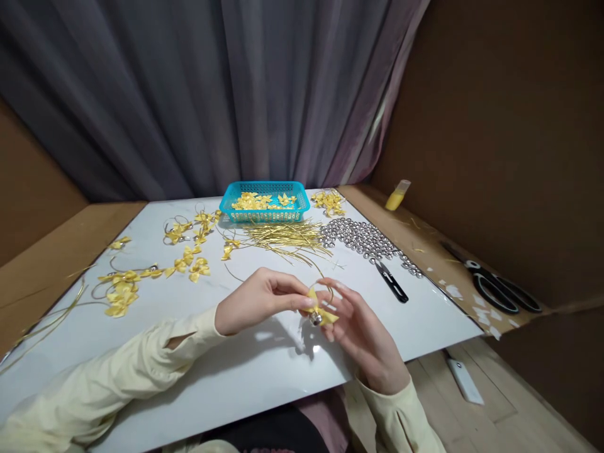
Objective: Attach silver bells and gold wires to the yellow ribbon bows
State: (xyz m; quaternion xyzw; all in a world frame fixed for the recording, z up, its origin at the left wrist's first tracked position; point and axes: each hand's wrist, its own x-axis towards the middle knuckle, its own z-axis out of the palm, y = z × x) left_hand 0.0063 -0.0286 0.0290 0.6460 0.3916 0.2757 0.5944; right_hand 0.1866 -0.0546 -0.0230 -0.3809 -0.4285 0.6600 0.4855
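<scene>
My left hand [271, 299] pinches a yellow ribbon bow [329, 315] between thumb and fingers, just above the white tabletop. A silver bell [315, 319] hangs at the middle of the bow. From the bow a gold cord [332, 292] curves up in a loop. My right hand [361, 330] is curled around the bow's right side, its fingertips on the cord; part of its grip is hidden behind the bow. Beyond my hands lies a bundle of gold cords [285, 235], with a pile of silver bells [361, 239] to its right.
A blue basket [264, 216] of yellow bows stands at the back. Bows with cords [121, 296] lie scattered at left, more bows [329, 202] at back right. Thread snips [391, 281] lie near the bells. Black-handled scissors [495, 289] and a small yellow container [397, 195] are at right.
</scene>
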